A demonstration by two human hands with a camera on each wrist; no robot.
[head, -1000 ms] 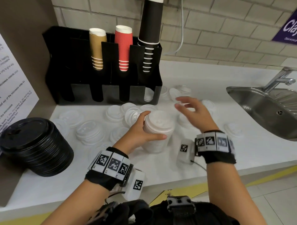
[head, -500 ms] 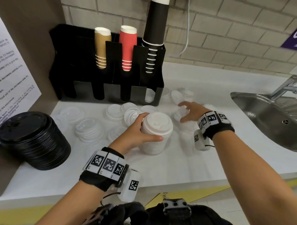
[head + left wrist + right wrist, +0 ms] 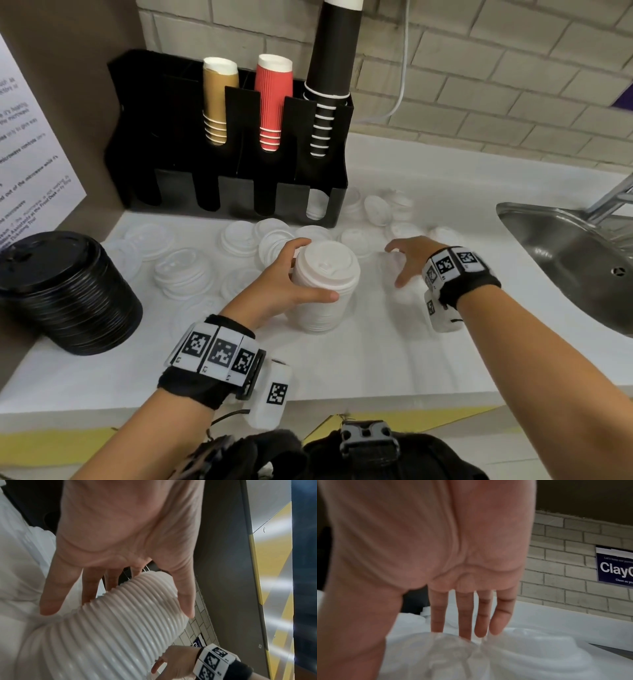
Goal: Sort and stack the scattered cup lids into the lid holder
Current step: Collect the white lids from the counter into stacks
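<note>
A tall stack of white cup lids (image 3: 323, 284) stands on the white counter, and my left hand (image 3: 298, 272) grips it near the top, thumb in front and fingers behind. In the left wrist view the ribbed stack (image 3: 120, 626) fills the space under that hand. To the right of the stack my right hand (image 3: 406, 262) is spread, its straight fingers (image 3: 464, 628) touching blurred loose white lids (image 3: 530, 650). The black lid holder (image 3: 236, 192) stands at the back, with white lids (image 3: 317, 205) showing in its rightmost lower slot. More white lids (image 3: 181, 270) lie scattered on the counter.
A stack of black lids (image 3: 65, 291) sits at the left by a brown wall. Gold, red and black paper cups (image 3: 274, 102) fill the holder's upper slots. A steel sink (image 3: 575, 263) is set in at the right. The counter's front edge (image 3: 308, 401) runs below my wrists.
My right hand reached out to the loose lids right of the stack, dropped onto them and drew slightly nearer. My left hand kept its grip on the stack.
</note>
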